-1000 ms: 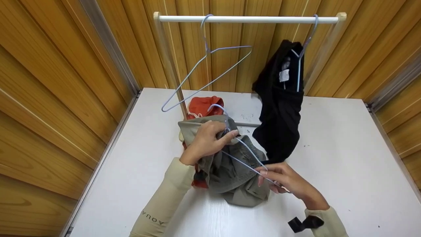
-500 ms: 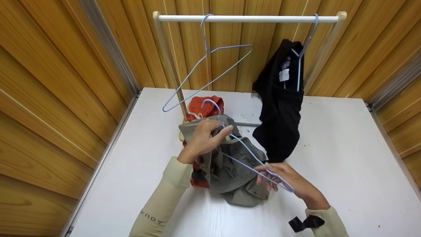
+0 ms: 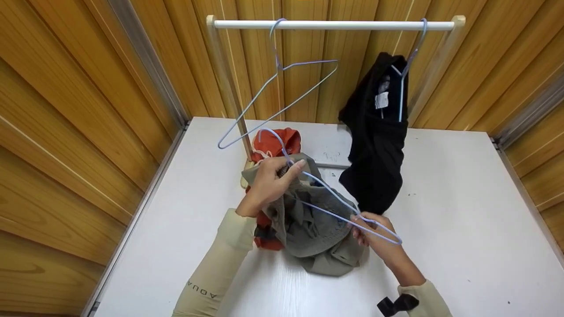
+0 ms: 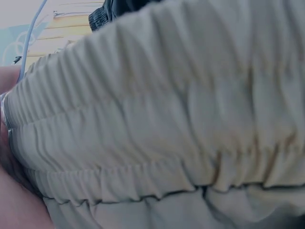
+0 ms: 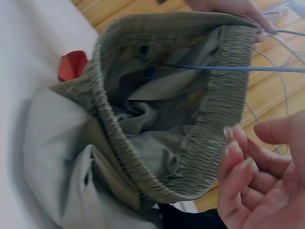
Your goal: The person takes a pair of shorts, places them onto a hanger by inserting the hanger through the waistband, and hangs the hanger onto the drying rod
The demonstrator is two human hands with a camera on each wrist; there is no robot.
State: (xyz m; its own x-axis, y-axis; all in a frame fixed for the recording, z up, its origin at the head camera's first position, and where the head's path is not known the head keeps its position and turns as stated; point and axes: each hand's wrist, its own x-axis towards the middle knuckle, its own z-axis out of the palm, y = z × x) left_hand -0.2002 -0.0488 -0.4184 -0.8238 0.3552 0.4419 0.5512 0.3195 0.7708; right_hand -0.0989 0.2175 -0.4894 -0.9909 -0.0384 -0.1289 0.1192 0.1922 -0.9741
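Note:
My left hand (image 3: 269, 182) pinches a light-blue wire hanger (image 3: 326, 186) at its neck, along with the waistband of the olive-green pants (image 3: 328, 262). One end of the hanger lies inside the waist opening; its other end sticks out to the right, over my right hand (image 3: 374, 226). In the right wrist view the elastic waistband (image 5: 233, 76) gapes wide, and the loosely bent fingers (image 5: 238, 176) sit beside its edge, thumb apart, gripping nothing visible. The waistband (image 4: 143, 109) fills most of the left wrist view, hiding the left fingertips.
A white rail (image 3: 335, 25) crosses the back, bearing a bare wire hanger (image 3: 257, 99) at left and a black garment (image 3: 381, 158) on a hanger at right. A red garment (image 3: 275, 143) lies behind and under the pants on the white table (image 3: 462, 211).
The hanger has slid up and left, its hook now nearer the rail's left post. Its right end has come out over my right hand, which moved slightly up and left.

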